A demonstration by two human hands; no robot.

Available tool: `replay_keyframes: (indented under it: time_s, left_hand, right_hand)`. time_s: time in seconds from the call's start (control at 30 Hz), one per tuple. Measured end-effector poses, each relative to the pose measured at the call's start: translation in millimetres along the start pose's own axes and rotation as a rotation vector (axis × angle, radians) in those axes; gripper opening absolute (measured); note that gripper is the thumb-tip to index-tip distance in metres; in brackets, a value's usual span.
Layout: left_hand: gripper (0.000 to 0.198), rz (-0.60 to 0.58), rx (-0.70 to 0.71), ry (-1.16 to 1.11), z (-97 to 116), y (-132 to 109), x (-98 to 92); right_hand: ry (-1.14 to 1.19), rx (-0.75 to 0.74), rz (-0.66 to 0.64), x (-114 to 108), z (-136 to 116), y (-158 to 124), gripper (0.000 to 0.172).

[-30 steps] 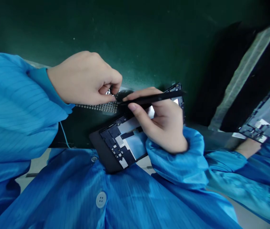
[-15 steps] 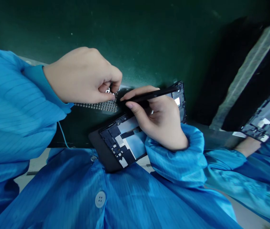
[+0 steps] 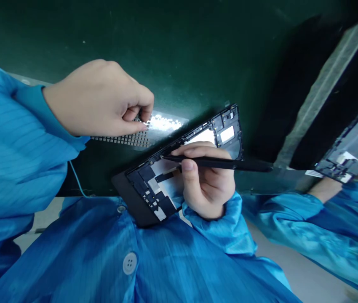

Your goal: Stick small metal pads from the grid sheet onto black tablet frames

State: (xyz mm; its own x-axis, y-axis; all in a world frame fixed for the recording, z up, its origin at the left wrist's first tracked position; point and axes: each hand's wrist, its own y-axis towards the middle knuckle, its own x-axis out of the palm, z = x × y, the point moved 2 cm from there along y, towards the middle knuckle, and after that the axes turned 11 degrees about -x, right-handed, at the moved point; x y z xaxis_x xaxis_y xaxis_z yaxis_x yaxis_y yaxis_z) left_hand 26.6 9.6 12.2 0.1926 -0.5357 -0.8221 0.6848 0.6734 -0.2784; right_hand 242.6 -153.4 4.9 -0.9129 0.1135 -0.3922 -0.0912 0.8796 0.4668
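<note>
My left hand (image 3: pixel 100 99) is closed in a pinch on the edge of a shiny sheet with a grid of tiny parts (image 3: pixel 128 139), which lies on the dark green mat (image 3: pixel 182 50). My right hand (image 3: pixel 207 181) is closed around a thin black tool (image 3: pixel 229 163). The tool's tip touches the upper edge of an opened phone frame (image 3: pixel 153 185). The frame is black, tilted, with white and grey patches inside, and it rests under my right hand at the table's near edge. Blue sleeves cover both wrists.
At the right a co-worker's hand (image 3: pixel 322 189) in a blue sleeve holds another phone frame (image 3: pixel 343 162). A pale strip (image 3: pixel 324 84) runs diagonally at the upper right. My blue coat (image 3: pixel 128 261) fills the bottom of the view.
My right hand has brought the black tool down from the grid sheet onto the phone frame and swung its shaft to point right. The left hand kept its pinch.
</note>
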Motion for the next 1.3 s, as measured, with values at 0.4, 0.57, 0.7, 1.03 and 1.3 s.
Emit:
replay_keyframes:
  time_s: [0.4, 0.57, 0.7, 1.03, 1.3]
  left_hand:
    - [0.040, -0.012, 0.005, -0.012, 2, 0, -1.2]
    - [0.053, -0.031, -0.024, 0.008, 6, 1, -1.8]
    - [0.052, -0.027, -0.012, 0.021, 7, 2, -1.9]
    - [0.062, -0.005, 0.015, -0.011, 4, 1, -0.5]
    - [0.065, 0.042, 0.038, 0.005, -3, 0, 2.1]
  right_hand:
    - [-0.096, 0.013, -0.234, -14, -4, 46, 0.016]
    - [-0.095, 0.041, -0.407, -5, 15, 58, 0.009]
    - [-0.078, 0.088, -0.371, -3, 16, 54, 0.011]
    - [0.099, 0.123, -0.213, -13, 15, 56, 0.009]
    - [-0.070, 0.054, 0.293, -29, 31, 14, 0.009]
